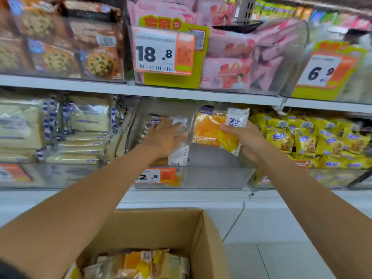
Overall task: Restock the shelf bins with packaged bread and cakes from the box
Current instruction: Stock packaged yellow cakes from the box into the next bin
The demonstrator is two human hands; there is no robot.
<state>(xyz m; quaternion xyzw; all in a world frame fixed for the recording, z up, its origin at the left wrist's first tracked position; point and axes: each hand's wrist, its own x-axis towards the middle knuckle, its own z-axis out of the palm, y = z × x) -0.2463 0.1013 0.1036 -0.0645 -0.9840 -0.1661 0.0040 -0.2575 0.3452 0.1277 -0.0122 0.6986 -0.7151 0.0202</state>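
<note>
My right hand grips an orange-and-white bread packet upright over the middle clear shelf bin. My left hand reaches into the same bin with fingers spread, pressing flat on a bread packet standing in the bin. Below, an open cardboard box holds several more bread packets.
Left bin holds pale sandwich packs; right bin holds yellow snack bags. The upper shelf carries cookie packs and pink packets. Price tags read 18.8, 6.9 and one partly hidden on the middle bin. White tiled floor lies right of the box.
</note>
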